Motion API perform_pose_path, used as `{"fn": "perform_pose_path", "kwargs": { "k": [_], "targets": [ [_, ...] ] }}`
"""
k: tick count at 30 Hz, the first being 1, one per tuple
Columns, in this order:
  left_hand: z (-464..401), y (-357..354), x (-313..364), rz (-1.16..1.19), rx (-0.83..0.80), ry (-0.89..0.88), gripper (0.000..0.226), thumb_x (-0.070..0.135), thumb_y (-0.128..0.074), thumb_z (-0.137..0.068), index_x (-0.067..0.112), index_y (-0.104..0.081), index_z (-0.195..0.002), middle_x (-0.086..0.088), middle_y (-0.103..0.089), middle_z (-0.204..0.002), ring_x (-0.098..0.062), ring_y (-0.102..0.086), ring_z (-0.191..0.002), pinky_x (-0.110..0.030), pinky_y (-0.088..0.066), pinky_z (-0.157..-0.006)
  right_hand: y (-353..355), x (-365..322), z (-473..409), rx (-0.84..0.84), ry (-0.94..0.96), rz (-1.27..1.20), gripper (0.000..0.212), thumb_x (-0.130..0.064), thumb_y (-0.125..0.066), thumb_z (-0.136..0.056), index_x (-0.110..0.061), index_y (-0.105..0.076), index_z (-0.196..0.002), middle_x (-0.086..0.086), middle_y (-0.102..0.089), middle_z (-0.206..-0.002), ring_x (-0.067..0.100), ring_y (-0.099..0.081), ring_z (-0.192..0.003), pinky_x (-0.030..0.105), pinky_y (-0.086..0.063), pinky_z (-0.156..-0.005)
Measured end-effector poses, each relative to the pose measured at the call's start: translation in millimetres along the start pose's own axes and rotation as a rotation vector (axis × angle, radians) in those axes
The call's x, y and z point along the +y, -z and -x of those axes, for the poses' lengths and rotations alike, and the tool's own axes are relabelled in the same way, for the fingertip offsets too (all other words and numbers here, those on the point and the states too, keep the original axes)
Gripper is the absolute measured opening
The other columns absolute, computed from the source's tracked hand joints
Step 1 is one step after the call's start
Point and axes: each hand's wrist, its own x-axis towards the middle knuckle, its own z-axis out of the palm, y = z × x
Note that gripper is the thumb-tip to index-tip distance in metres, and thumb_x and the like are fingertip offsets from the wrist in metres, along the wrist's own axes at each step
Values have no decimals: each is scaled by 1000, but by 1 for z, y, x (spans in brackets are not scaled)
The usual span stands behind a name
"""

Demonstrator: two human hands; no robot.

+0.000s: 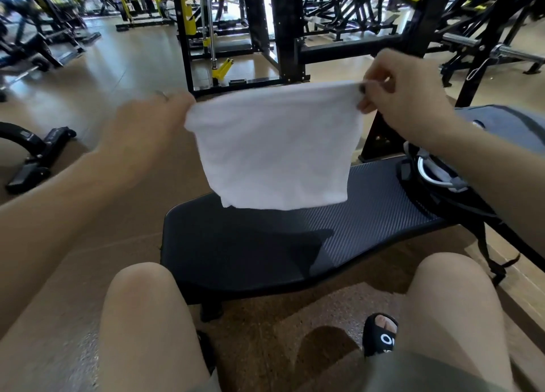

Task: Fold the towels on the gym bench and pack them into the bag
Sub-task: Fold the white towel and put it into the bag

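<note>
— Where's the towel?

— Above the black ribbed padded bench (368, 211), clear of it. The white terry towel (274, 146), seemingly doubled, hangs with its top edge running left to right: left hand (147, 123) pinched on one corner, right hand (404, 96) on the other.

— And the bag?

— The grey open bag (501, 132) sits beyond, by the right hand.

Your arms are bare to the frame's edge, no sleeves showing. There's a ring (164, 95) on your left hand (141, 126) (blurred, so detail is unclear). Your knees are bare above olive-grey shorts (413, 374), and your right foot wears a black slide (380, 334) with white lettering.
</note>
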Motion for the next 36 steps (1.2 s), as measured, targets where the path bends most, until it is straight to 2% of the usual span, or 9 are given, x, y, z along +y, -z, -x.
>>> {"fn": "perform_pose_path", "kwargs": {
  "k": [3, 8, 13, 19, 22, 25, 28, 32, 36],
  "targets": [
    [23, -14, 13, -18, -135, -244, 39, -13, -64, -74, 8, -55, -105, -15, -59, -86, -36, -63, -72, -43, -46, -50, -19, 7, 15, -221, 3, 157, 11, 1, -57, -91, -6, -62, -83, 8, -68, -68, 13, -69, -59, 20, -54, -58],
    [12, -19, 2, -52, -128, -260, 41, -14, -61, -74, 5, -55, -109, -14, -57, -89, -35, -59, -69, -43, -46, -51, -21, 11, 14, -200, -62, 141, 11, -2, -58, -92, -9, -64, -87, 5, -70, -67, 3, -64, -50, 8, -46, -51],
    [3, -25, -9, -106, -114, -297, 45, -15, -65, -69, 6, -54, -108, -12, -55, -87, -34, -57, -66, -40, -41, -46, -26, 15, 2, -352, -189, 100, 14, -3, -59, -95, -11, -69, -89, 1, -73, -64, 2, -68, -52, 3, -45, -52],
    [-37, -42, -16, -196, -165, -207, 36, -22, -61, -73, 0, -53, -101, -18, -52, -76, -35, -54, -56, -34, -30, -45, -40, 19, -46, -305, -242, 34, 14, 1, -57, -95, -7, -65, -86, 14, -73, -79, 12, -71, -51, 11, -52, -52],
    [-67, -55, -17, -210, -205, -136, 31, -20, -56, -78, 2, -46, -96, -10, -39, -68, -32, -49, -59, -37, -33, -50, -62, 19, -71, -356, -269, 118, 17, 3, -59, -91, -11, -63, -82, 13, -72, -88, 20, -74, -65, 29, -60, -71],
    [-96, -59, -26, -229, -138, -64, 30, -22, -53, -79, -2, -51, -101, -9, -36, -66, -37, -55, -64, -40, -39, -54, -74, 22, -88, -214, -205, 154, 15, 4, -54, -88, -7, -65, -85, 19, -71, -90, 33, -70, -83, 42, -59, -83],
    [-104, -55, -38, -218, 38, -23, 33, -21, -54, -78, -4, -51, -106, -26, -51, -72, -45, -60, -63, -38, -35, -51, -70, 30, -90, -3, -127, 105, 17, -3, -46, -83, -9, -62, -82, 18, -69, -83, 35, -67, -82, 43, -56, -76],
    [-56, -59, -24, -178, 77, -197, 33, -20, -64, -71, -3, -53, -97, -26, -50, -68, -36, -54, -51, -29, -28, -47, -75, 43, -41, -22, -75, 110, 11, -3, -53, -87, -5, -63, -81, 16, -68, -74, 35, -66, -71, 45, -55, -67],
    [32, -102, 25, -83, -101, -463, 25, 0, -78, -69, 10, -64, -88, -13, -57, -80, -31, -57, -60, -36, -39, -52, -107, 62, 49, -273, 14, 143, 24, 3, -61, -84, -14, -50, -71, 4, -57, -76, 28, -56, -70, 38, -39, -60]
  ]
}}
